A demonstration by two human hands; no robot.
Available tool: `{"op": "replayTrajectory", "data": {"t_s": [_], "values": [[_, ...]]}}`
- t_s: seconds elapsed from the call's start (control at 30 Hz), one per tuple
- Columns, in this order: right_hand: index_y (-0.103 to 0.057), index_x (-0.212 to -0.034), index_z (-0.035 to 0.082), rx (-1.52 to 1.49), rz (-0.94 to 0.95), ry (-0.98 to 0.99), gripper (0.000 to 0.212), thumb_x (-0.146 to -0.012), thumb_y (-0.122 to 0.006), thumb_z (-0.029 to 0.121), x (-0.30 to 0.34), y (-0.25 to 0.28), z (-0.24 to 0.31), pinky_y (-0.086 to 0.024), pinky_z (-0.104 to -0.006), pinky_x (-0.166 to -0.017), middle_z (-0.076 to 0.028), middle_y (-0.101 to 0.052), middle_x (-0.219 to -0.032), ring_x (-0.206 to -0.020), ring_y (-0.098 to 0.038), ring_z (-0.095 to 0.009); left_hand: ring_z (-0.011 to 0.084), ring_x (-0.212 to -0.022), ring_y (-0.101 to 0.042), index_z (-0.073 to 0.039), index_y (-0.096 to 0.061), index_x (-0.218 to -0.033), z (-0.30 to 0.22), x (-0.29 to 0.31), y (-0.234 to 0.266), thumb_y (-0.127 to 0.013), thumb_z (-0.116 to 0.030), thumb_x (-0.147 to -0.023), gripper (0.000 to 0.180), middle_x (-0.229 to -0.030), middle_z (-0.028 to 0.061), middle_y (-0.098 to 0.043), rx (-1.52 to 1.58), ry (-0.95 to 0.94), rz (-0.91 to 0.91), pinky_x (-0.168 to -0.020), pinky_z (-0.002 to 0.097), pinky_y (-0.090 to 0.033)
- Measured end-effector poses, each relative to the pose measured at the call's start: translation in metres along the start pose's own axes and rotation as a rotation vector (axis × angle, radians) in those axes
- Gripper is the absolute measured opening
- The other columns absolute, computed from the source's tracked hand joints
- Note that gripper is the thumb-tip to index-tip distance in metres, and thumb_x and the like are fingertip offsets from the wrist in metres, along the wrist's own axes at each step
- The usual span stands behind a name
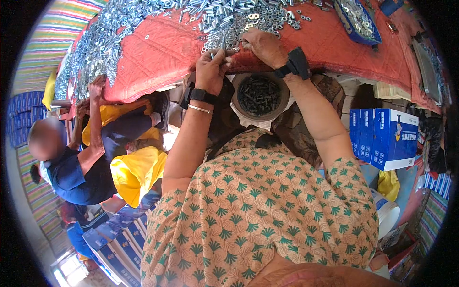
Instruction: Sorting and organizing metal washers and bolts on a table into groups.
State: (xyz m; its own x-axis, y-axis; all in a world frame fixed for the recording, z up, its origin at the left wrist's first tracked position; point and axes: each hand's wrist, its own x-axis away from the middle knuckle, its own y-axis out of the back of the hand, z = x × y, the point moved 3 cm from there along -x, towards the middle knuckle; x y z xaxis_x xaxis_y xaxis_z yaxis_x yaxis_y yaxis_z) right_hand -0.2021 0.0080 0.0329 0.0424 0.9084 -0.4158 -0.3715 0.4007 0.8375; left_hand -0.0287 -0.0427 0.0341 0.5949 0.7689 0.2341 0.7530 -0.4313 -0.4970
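My left hand [210, 71] is raised at the front edge of the red quilted cloth [158, 52], fingers closed around a slim silver bolt [223, 42] that points upward. My right hand [265, 47] rests over the cloth just to the right, its fingers bent together beside loose silver washers [253, 18]; whatever they pinch is too small to make out. Both hands are close to a heap of small metal rings and cylindrical pieces [215, 16]. Below them, between my knees, stands a round bucket [234, 100] holding many dark, short cylindrical pieces [258, 94].
A blue tray [356, 38] of washers sits at the far right of the cloth. More metal parts [103, 52] spread along the left. Another person [71, 172] works there, a hand at the heap. Blue-and-white boxes [380, 136] stand right; further boxes [122, 244] are lower left.
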Motion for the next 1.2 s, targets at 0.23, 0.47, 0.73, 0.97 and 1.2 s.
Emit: {"op": "replayTrajectory", "data": {"t_s": [0.23,0.47,0.73,0.97,1.2], "values": [[-0.063,-0.091,0.003,-0.480,-0.135,-0.190,0.013,-0.082,-0.064,0.012,-0.009,0.013,-0.016,-0.051,-0.0286,-0.066,-0.006,-0.064,-0.079,-0.073,-0.062,-0.018,0.0099,-0.070,-0.059,-0.001,-0.057,-0.095,0.007,0.005,-0.007,-0.055,-0.012,-0.092,0.012,-0.088,0.0081,-0.064,-0.089,0.060,0.006,-0.061,0.0201,-0.049],[-0.064,-0.092,0.004,-0.695,-0.142,-0.103,0.013,-0.085,-0.064,0.015,-0.007,0.030,0.004,-0.050,-0.0241,-0.065,-0.002,-0.065,-0.080,-0.075,-0.062,-0.010,0.0152,-0.069,-0.064,0.002,-0.055,-0.096,0.012,-0.002,-0.024,-0.055,-0.009,-0.091,0.012,-0.086,0.0124,-0.065,-0.012,0.076,0.118,-0.061,0.0238,-0.054],[-0.064,-0.091,0.004,-0.385,-0.304,0.134,0.013,-0.082,-0.065,0.014,-0.005,0.043,0.004,-0.049,-0.0303,-0.066,-0.008,-0.063,-0.084,-0.077,-0.063,-0.022,0.0156,-0.071,-0.064,0.001,-0.055,-0.102,0.012,-0.003,-0.032,-0.054,-0.007,-0.091,0.014,-0.090,0.0132,-0.065,0.134,-0.014,0.091,-0.062,0.0245,-0.055],[-0.062,-0.087,0.004,0.012,-0.078,-0.011,0.014,-0.080,-0.062,0.015,0.011,0.017,-0.019,-0.048,-0.0397,-0.067,-0.013,-0.060,-0.085,-0.078,-0.060,-0.032,0.0175,-0.073,-0.064,0.001,-0.054,-0.100,0.016,-0.004,-0.022,-0.053,-0.005,-0.091,0.011,-0.090,0.0139,-0.064,0.139,0.033,-0.017,-0.062,0.0250,-0.054],[-0.058,-0.086,0.002,0.014,-0.045,-0.098,0.013,-0.082,-0.058,0.014,0.010,0.014,-0.022,-0.048,-0.0428,-0.069,-0.015,-0.058,-0.088,-0.081,-0.058,-0.035,0.0197,-0.075,-0.065,0.001,-0.053,-0.101,0.024,-0.003,-0.025,-0.053,-0.006,-0.091,0.011,-0.087,0.0133,-0.063,0.073,0.035,0.077,-0.063,0.0254,-0.054]]}}
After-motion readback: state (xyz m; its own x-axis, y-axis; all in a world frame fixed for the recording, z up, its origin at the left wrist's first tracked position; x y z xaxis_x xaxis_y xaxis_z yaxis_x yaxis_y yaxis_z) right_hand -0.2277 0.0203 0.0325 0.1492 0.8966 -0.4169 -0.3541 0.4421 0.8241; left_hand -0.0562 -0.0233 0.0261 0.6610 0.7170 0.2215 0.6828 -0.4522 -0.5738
